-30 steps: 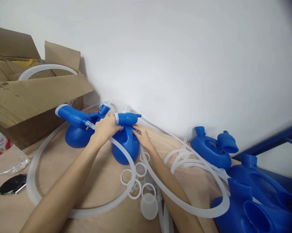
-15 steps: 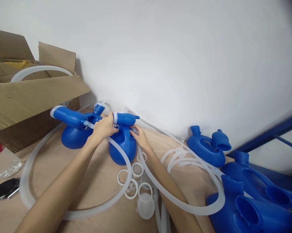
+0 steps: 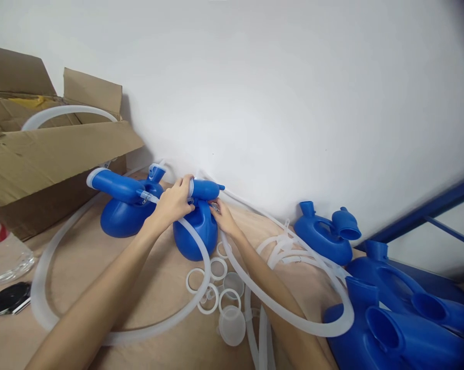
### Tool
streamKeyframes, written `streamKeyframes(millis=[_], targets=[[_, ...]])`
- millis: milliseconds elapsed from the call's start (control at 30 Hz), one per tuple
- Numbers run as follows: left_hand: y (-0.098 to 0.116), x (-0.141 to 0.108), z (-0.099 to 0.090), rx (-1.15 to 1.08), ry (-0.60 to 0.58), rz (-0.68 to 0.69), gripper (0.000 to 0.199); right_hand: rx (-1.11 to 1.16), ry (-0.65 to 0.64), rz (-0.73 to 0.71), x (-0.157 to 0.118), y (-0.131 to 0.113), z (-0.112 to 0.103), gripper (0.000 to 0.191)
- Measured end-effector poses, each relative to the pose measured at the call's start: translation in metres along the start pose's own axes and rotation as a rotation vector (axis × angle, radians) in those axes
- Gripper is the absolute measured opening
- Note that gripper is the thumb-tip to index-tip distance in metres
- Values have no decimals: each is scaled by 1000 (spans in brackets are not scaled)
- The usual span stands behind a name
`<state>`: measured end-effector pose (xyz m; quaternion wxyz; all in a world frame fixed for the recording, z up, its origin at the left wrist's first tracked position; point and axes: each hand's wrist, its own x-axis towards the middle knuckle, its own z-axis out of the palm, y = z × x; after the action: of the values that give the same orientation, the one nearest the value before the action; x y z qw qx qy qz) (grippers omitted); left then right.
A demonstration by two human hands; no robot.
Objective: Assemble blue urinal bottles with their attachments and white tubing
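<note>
A blue bottle (image 3: 192, 239) stands at the middle, a blue spout piece (image 3: 205, 189) lying across its top. My left hand (image 3: 177, 201) is closed round the white-rimmed end of that piece, on the bottle's upper left side. My right hand (image 3: 222, 215) pinches a small clear fitting (image 3: 215, 206) at the bottle's right side, close to the end of a white hose. To the left is a second blue bottle (image 3: 122, 218), with a blue spout piece (image 3: 116, 185) above it and a clear connector (image 3: 149, 197) leading to a hose that passes under my left hand.
Several white rings (image 3: 196, 280) and clear caps (image 3: 232, 326) lie in front of the bottle. White hoses (image 3: 293, 321) loop on both sides. More blue bottles (image 3: 324, 239) stand at the right. An open cardboard box (image 3: 54, 164), a glass dish (image 3: 8, 262) and a black round object (image 3: 8, 299) are at the left.
My left hand and the spout piece it holds have shifted slightly right. The left bottle's spout piece and connector moved right too. The view has shifted a little.
</note>
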<state>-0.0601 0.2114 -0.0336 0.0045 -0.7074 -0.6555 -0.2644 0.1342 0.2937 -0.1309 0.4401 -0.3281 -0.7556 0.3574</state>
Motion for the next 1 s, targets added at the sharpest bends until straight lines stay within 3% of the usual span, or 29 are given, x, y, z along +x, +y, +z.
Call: streamKeyframes(millis=[200,333,467,567,667,800,900,1000], targets=[[15,0,0,-155,189,127,67,-58,112,-36,5,-23,-11,31],[34,-6,3,-352,319,175,63,-148,187,-81,-3,-54,-43,30],[63,-17,13,-626,367,150,56,-229,146,-132,-23,-87,-84,27],[88,-22,23,-776,309,135,55,-331,83,-112,-44,-102,-113,30],[112,-20,38,-876,199,126,57,-353,110,-42,-66,-104,-138,43],[135,-15,70,-1022,-25,134,60,-226,172,182,-90,-87,-159,71],[142,-17,93,-1060,-127,117,60,-172,225,309,-100,-67,-168,67],[142,-20,104,-1045,-168,117,61,-175,302,329,-103,-51,-172,60]])
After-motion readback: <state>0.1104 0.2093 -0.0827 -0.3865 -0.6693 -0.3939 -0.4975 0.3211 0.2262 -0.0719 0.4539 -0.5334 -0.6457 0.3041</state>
